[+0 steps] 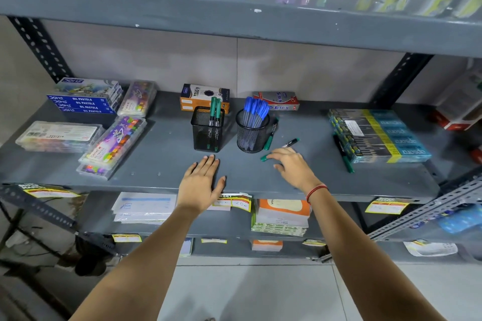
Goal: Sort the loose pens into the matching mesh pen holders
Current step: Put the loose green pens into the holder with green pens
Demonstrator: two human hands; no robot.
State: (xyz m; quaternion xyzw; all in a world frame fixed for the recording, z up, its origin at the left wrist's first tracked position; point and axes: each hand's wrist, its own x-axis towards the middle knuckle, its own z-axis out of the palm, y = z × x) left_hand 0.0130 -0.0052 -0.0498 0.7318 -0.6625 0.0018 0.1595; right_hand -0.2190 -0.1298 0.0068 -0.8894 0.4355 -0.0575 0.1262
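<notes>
On the far left of the grey shelf (161,164) sit stacked oil pastel boxes (83,101) and clear crayon cases (114,143). Your left hand (200,185) lies palm down near the shelf's front edge, fingers straight and together, thumb spread to the right, holding nothing; the forearm runs back toward you in a straight line. Just beyond its fingertips stands the square mesh holder (208,129), with 2 green pens (215,112) upright inside. Behind it is an orange box (198,98). Next comes the round mesh holder (251,134), packed with blue pens (254,111). A loose green pen (271,134) leans beside its right wall. Your right hand (292,167) reaches in from the right, wrist bent, a red thread (315,191) around it, fingers curled down over another green pen (266,157) that lies flat on the shelf; whether the fingers have closed on it you cannot tell, since only its ends show. Farther right, 1 more green pen (345,157) lies against a stack of packaged pen boxes (378,135).
</notes>
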